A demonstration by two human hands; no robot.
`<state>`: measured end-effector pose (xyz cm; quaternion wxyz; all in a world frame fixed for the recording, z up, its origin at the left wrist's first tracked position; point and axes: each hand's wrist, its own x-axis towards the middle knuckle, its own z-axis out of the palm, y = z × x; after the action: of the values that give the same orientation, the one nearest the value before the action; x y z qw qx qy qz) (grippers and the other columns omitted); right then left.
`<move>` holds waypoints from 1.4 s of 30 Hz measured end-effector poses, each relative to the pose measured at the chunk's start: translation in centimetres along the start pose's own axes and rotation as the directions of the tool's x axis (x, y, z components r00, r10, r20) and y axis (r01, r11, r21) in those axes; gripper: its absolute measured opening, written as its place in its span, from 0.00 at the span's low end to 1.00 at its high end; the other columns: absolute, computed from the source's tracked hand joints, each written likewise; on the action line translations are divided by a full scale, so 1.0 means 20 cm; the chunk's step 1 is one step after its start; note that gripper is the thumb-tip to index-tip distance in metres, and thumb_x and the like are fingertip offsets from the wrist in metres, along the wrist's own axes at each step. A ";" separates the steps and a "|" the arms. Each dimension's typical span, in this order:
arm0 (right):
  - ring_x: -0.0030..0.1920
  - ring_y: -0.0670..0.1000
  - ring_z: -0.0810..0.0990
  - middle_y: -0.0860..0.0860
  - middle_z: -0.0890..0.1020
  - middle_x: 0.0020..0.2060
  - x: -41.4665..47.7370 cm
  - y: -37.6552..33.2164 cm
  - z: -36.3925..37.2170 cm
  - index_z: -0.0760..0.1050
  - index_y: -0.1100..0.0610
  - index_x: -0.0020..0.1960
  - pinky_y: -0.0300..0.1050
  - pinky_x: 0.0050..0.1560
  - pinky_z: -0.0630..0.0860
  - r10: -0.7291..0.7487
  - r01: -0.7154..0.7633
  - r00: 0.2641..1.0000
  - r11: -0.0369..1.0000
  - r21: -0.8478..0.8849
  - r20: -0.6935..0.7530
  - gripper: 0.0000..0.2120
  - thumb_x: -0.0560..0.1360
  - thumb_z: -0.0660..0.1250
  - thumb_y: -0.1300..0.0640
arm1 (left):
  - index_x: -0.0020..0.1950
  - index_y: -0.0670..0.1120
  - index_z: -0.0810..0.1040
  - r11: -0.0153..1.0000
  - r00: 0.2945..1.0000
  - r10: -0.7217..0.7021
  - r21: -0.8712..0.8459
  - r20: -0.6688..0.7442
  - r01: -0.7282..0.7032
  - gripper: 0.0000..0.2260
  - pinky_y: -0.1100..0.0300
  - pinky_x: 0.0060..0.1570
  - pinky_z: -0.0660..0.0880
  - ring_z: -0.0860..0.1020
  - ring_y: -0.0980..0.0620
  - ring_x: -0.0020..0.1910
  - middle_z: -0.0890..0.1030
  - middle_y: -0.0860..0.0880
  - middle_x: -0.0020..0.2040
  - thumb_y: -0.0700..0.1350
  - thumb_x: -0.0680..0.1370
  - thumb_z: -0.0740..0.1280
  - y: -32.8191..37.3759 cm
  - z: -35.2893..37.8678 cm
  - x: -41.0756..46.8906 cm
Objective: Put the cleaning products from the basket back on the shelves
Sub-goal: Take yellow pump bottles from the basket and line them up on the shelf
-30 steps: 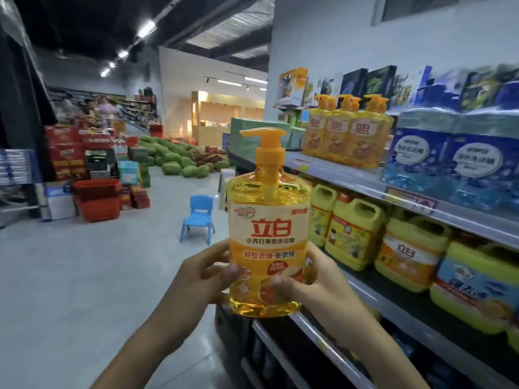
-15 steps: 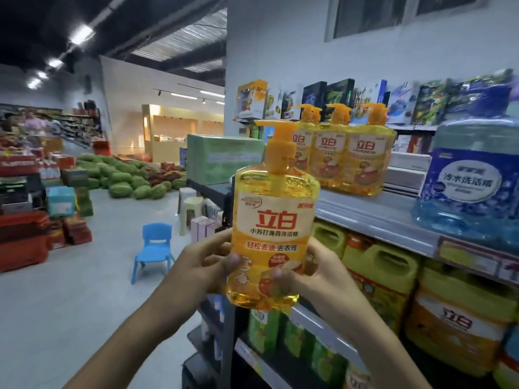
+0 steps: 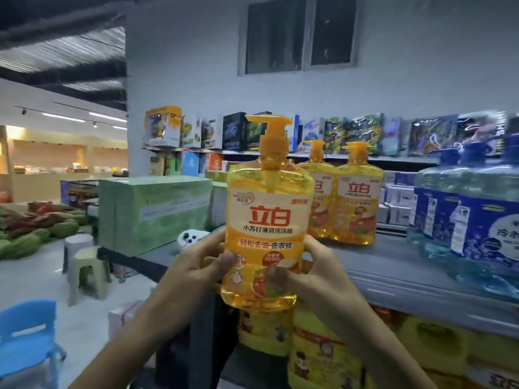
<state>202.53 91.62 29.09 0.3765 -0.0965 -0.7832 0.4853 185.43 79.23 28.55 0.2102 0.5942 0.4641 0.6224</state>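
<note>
Bottle of yellow dish soap: where is it?
Upright in the air, at the front edge of the grey shelf. The left hand grips its lower left side, the right hand its lower right, thumbs on the label.
Anything behind it?
Two matching bottles stand on the shelf, blue jugs to their right.

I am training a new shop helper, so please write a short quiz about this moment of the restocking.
1. How many hands grip the yellow dish soap bottle? A) none B) one C) two
2. What colour are the large bottles at the right end of the shelf?
3. True or false: the yellow dish soap bottle already stands on the shelf.
Key: 1 C, the left hand and the right hand. 2 Blue. 3 False.
</note>
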 end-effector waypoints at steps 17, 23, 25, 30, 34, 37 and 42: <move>0.55 0.44 0.82 0.42 0.85 0.52 0.64 0.15 -0.08 0.79 0.37 0.48 0.48 0.58 0.81 0.059 -0.111 0.983 0.947 -0.301 -0.174 0.19 0.71 0.77 0.61 | 0.67 0.42 0.73 0.995 0.950 -0.027 0.100 0.312 -0.004 0.14 0.48 0.59 0.79 0.80 0.43 0.60 0.81 0.41 0.61 0.40 0.84 0.56 -0.35 -0.35 0.82; 0.51 0.37 0.81 0.37 0.84 0.50 0.75 0.20 -0.09 0.76 0.38 0.53 0.34 0.47 0.77 0.169 -0.205 0.975 0.937 -0.283 -0.144 0.16 0.75 0.73 0.58 | 0.67 0.47 0.73 0.996 0.968 -0.079 0.049 0.238 0.070 0.17 0.47 0.57 0.80 0.82 0.45 0.59 0.83 0.47 0.60 0.49 0.80 0.57 -0.47 -0.34 0.92; 0.54 0.39 0.80 0.39 0.83 0.52 0.81 0.21 -0.08 0.75 0.37 0.55 0.38 0.54 0.77 0.171 -0.208 0.975 0.923 -0.322 -0.140 0.16 0.75 0.72 0.56 | 0.67 0.51 0.72 0.995 0.978 -0.091 0.057 0.185 0.082 0.16 0.53 0.55 0.80 0.82 0.49 0.58 0.84 0.52 0.58 0.49 0.81 0.56 -0.50 -0.34 0.95; 0.49 0.36 0.76 0.35 0.77 0.47 0.87 0.28 -0.07 0.70 0.35 0.50 0.34 0.51 0.73 0.153 -0.219 0.971 0.874 -0.435 -0.183 0.14 0.76 0.72 0.50 | 0.69 0.59 0.69 0.984 0.957 -0.179 0.064 0.229 0.169 0.20 0.54 0.58 0.78 0.81 0.51 0.60 0.82 0.52 0.61 0.42 0.80 0.65 -0.56 -0.35 0.99; 0.61 0.43 0.76 0.40 0.77 0.60 0.85 0.35 -0.09 0.63 0.45 0.70 0.41 0.61 0.73 0.245 -0.319 0.947 0.803 -0.504 -0.208 0.34 0.70 0.76 0.44 | 0.66 0.71 0.60 0.970 0.921 -0.197 0.202 0.336 0.134 0.39 0.57 0.57 0.78 0.80 0.56 0.61 0.81 0.58 0.61 0.34 0.72 0.72 -0.58 -0.36 0.99; 0.65 0.49 0.74 0.46 0.75 0.66 0.85 0.37 -0.10 0.59 0.49 0.74 0.43 0.62 0.69 0.350 -0.423 0.906 0.728 -0.540 -0.237 0.37 0.72 0.74 0.45 | 0.68 0.73 0.56 0.961 0.926 -0.210 0.242 0.315 0.136 0.40 0.54 0.64 0.75 0.77 0.59 0.64 0.78 0.58 0.65 0.34 0.75 0.70 -0.62 -0.35 1.01; 0.71 0.53 0.70 0.51 0.71 0.72 0.87 0.38 -0.10 0.45 0.52 0.80 0.47 0.67 0.66 0.414 -0.492 0.870 0.701 -0.517 -0.267 0.44 0.76 0.70 0.46 | 0.74 0.70 0.54 0.931 0.927 -0.259 0.327 0.272 0.164 0.38 0.49 0.71 0.69 0.73 0.58 0.68 0.75 0.61 0.68 0.43 0.75 0.70 -0.69 -0.33 1.04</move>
<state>190.11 105.84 31.89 0.2491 -0.4254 -0.8170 0.2990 170.92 100.61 29.35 0.2551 0.6553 0.5757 0.4172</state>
